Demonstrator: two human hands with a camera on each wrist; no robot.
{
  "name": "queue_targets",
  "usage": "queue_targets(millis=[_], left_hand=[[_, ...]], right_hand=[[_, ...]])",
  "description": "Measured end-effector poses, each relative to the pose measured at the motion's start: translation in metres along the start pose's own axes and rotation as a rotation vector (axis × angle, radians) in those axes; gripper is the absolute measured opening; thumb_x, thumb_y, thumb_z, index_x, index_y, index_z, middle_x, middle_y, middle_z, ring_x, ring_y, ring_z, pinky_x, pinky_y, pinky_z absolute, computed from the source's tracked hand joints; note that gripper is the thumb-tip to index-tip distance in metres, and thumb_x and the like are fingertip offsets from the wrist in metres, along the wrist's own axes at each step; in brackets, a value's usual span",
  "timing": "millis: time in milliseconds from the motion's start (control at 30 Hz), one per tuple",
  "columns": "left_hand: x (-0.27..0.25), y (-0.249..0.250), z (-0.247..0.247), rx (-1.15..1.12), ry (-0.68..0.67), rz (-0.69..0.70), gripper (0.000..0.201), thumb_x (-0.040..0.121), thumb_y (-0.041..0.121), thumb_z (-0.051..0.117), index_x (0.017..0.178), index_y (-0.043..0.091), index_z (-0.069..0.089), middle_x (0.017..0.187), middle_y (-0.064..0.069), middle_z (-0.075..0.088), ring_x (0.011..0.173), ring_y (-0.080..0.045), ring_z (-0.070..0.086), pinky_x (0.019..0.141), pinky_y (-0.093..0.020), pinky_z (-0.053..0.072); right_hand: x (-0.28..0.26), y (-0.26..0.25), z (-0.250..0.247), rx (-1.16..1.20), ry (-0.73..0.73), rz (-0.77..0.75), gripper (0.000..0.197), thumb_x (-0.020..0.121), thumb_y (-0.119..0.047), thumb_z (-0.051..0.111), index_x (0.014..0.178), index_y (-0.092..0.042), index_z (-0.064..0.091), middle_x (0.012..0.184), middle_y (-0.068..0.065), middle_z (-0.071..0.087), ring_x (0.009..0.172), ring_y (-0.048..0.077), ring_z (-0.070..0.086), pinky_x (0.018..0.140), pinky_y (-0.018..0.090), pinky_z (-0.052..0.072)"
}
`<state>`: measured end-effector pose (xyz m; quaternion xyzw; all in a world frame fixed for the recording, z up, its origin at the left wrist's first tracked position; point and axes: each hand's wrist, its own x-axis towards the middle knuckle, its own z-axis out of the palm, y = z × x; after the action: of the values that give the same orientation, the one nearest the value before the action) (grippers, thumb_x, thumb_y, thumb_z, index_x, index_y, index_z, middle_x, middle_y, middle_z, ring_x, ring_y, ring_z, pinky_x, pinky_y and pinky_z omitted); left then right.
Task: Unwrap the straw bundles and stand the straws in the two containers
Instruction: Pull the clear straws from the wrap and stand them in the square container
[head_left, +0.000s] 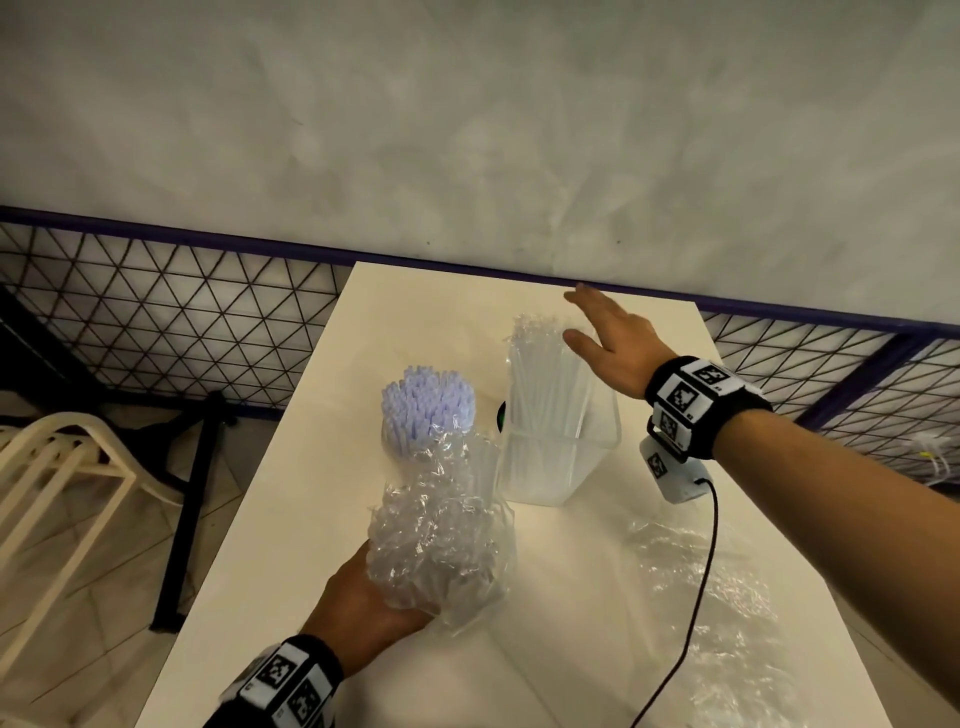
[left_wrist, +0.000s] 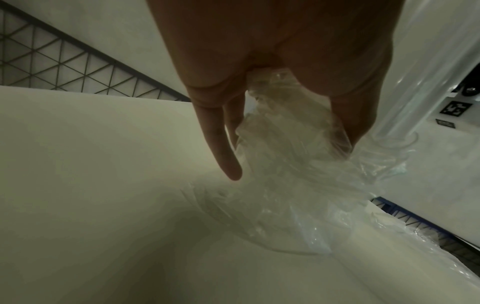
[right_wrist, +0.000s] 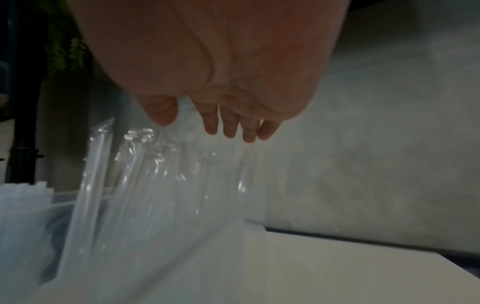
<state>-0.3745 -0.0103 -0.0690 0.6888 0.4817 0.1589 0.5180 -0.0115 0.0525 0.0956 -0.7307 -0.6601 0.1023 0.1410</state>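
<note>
While my left hand grips the crumpled wrapper near the purple straws, my right hand, fingers spread, hovers beside clear straws standing in the container; next, I judge, settle them upright.

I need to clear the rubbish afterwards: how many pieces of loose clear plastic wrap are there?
2: one crumpled clear plastic wrap gripped by the left hand, one flat clear wrap on the white table's right side. More may be hidden.

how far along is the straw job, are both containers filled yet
Done: clear straws stand in the square container; purple straws stand upright beside it. In hand: left hand grips crumpled wrap; right hand hovers open. Left: removing that wrap and the loose wrap.
</note>
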Motion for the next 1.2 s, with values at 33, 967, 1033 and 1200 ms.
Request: queue_targets(millis=[33,967,1033,1200], left_hand=[[0.0,0.0,0.0,0.006,-0.002,-0.002,0.085,0.033,0.083,0.074,0.1,0.032,0.071,0.09,0.021,0.074,0.088,0.005,0.068,0.082,-0.015,0.048],[0.0,0.003,-0.006,-0.008,-0.056,-0.037,0.053,0.044,0.045,0.084,0.093,0.027,0.071,0.089,0.017,0.075,0.092,-0.002,0.07,0.094,-0.033,0.053],[0.001,0.003,-0.006,-0.039,-0.05,-0.042,0.052,0.044,0.041,0.087,0.092,0.025,0.071,0.09,0.013,0.076,0.092,-0.006,0.071,0.093,-0.036,0.053],[-0.001,0.007,-0.006,-0.034,-0.034,-0.028,0.057,0.038,0.048,0.083,0.091,0.032,0.07,0.088,0.029,0.072,0.089,0.006,0.068,0.085,-0.018,0.049]], right_hand=[[0.0,-0.008,-0.002,-0.023,0.061,-0.071,0.053,0.103,-0.042,0.036,0.152,-0.026,0.027,0.163,-0.001,0.018,0.149,0.02,0.018,0.119,0.047,0.017],[-0.097,-0.088,0.052,0.487,-0.221,-0.227,0.079,0.082,-0.014,0.074,0.147,-0.031,0.032,0.126,-0.012,0.056,0.095,0.004,0.053,0.083,0.016,0.048],[-0.099,-0.087,0.061,0.639,-0.226,-0.112,0.072,0.08,-0.011,0.077,0.14,-0.033,0.043,0.114,-0.008,0.055,0.088,0.005,0.054,0.076,0.024,0.052],[-0.103,-0.084,0.072,0.624,-0.273,-0.104,0.045,0.077,-0.017,0.082,0.113,-0.034,0.062,0.117,-0.012,0.055,0.101,0.003,0.054,0.08,0.013,0.043]])
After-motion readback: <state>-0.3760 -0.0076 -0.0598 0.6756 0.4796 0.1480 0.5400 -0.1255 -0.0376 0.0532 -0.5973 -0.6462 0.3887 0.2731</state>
